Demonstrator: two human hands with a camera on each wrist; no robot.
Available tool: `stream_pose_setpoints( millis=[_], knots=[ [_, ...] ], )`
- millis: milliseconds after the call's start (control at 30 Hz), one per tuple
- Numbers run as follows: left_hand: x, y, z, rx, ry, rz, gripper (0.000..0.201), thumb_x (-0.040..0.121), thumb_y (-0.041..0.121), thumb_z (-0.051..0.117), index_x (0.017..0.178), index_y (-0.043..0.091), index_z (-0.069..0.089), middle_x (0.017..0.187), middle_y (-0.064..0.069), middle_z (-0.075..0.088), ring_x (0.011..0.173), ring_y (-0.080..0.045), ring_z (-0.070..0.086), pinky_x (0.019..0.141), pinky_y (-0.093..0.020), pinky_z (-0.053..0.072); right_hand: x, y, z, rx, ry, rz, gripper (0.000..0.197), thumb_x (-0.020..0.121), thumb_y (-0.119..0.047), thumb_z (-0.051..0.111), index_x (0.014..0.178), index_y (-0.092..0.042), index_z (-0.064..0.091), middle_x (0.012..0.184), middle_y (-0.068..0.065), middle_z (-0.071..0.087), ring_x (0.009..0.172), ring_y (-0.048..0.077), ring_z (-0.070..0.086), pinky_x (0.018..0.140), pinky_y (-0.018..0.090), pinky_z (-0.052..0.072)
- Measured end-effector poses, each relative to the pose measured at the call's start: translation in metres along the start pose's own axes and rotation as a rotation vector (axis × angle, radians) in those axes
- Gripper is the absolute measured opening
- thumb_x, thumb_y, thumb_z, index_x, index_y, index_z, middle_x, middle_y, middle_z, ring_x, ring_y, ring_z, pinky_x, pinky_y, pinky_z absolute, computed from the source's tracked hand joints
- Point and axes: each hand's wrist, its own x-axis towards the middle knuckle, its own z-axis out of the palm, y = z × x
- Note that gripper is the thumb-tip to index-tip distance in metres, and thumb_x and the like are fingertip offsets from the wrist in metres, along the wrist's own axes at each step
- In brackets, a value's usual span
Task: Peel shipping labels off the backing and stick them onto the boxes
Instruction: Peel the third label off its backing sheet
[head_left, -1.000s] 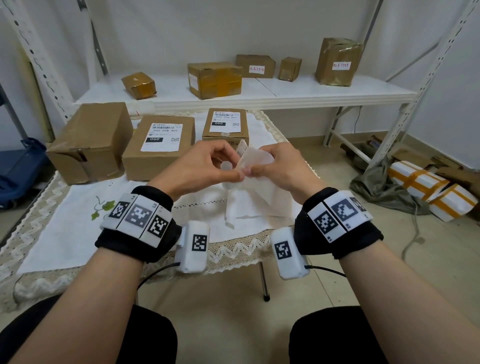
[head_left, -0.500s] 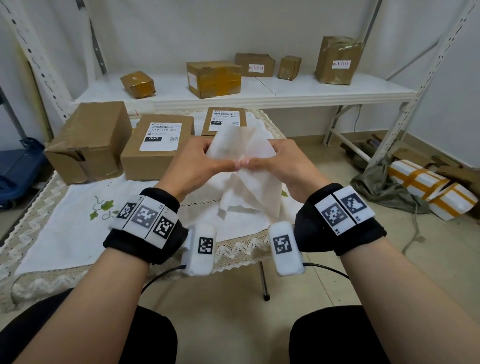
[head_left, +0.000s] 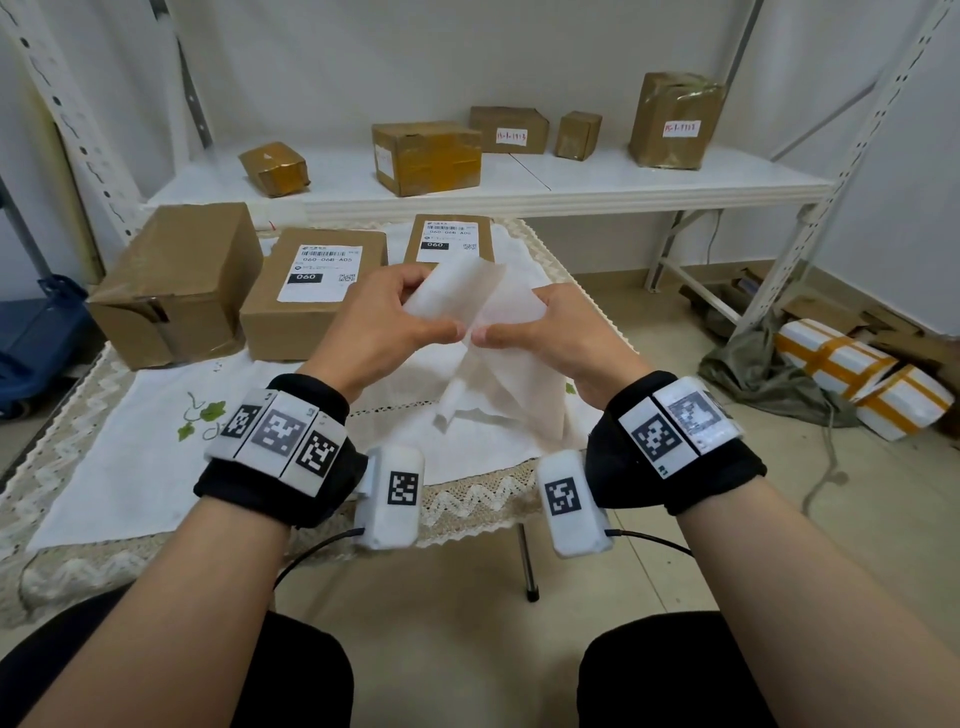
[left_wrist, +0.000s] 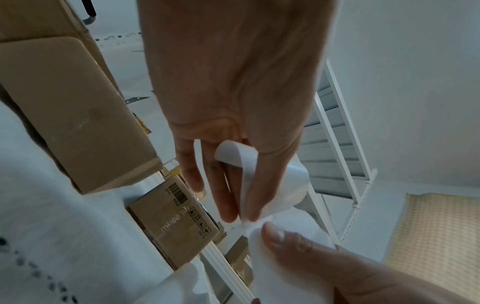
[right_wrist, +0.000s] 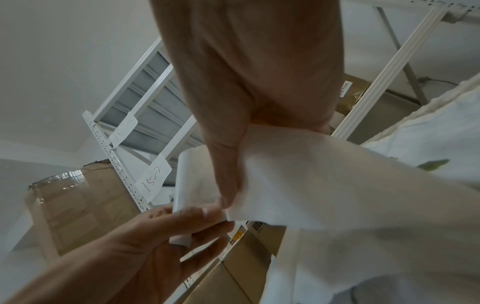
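Both hands are pinching paper above the bench: the left hand is peeling the shipping label upward, the right hand is gripping the backing. The unlabelled box is sitting at ten o'clock, nearer the left hand.

Three boxes sit in a row on the table; behind, perhaps five parcels line the shelf.

Middle box label — "060-06B-A05", black block "060". Far box label — "060". Shelf-post paper tag — handwritten "15-2". Box side, upside down — "mtee.in", partly legible.
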Motion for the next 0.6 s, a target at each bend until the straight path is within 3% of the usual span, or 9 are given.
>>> stream_pose_setpoints(
  millis=[133,300,367,467,600],
  knots=[
    [-0.0008,0.0002,0.0006,-0.003,-0.007,0.022,0.036,0.078,0.009,0.084,0.11,0.02,0.073,0.1,0.0,0.076,0.092,-0.018,0.073,0.089,-0.045,0.059,-0.001,0.0005,0.0019,0.01,0.026,-0.023,0.025,0.078,-0.011,0.088,0.101,-0.009,0.079,0.094,0.005,0.08,0.078,0.017,0.075,0.069,0.027,0.056],
    [0.0018,-0.0021,0.0008,0.06,-0.013,0.03,0.034,0.077,0.012,0.084,0.109,0.015,0.072,0.1,-0.005,0.075,0.093,-0.025,0.071,0.087,-0.048,0.056,0.0007,-0.0015,0.004,-0.143,0.07,-0.012,0.028,0.075,-0.02,0.09,0.096,-0.008,0.076,0.094,0.007,0.077,0.086,0.024,0.072,0.077,0.037,0.055],
    [0.0028,-0.0034,0.0015,0.076,-0.017,0.027,0.035,0.077,0.012,0.085,0.109,0.015,0.072,0.1,-0.004,0.074,0.092,-0.023,0.07,0.084,-0.043,0.056,0.003,-0.0008,0.0055,-0.229,0.08,-0.024,0.024,0.076,-0.02,0.089,0.09,-0.008,0.074,0.092,0.008,0.075,0.086,0.025,0.07,0.074,0.037,0.054],
    [0.0039,-0.0047,0.0051,0.104,-0.032,0.048,0.032,0.078,0.009,0.084,0.107,0.014,0.073,0.1,-0.004,0.074,0.09,-0.022,0.069,0.076,-0.034,0.053,0.0044,0.0003,0.007,-0.331,0.068,-0.026,0.021,0.082,-0.018,0.082,0.074,-0.02,0.063,0.077,-0.002,0.063,0.075,0.021,0.061,0.061,0.031,0.044],
    [0.0053,-0.0049,0.0085,0.131,-0.042,0.073,0.028,0.079,0.004,0.08,0.105,0.013,0.072,0.1,-0.004,0.073,0.08,-0.011,0.064,0.066,-0.02,0.047,0.0054,-0.0004,0.0073,-0.391,0.07,-0.038,0.016,0.081,-0.015,0.08,0.091,-0.01,0.069,0.091,0.007,0.068,0.091,0.031,0.066,0.076,0.04,0.052]
  ],
)
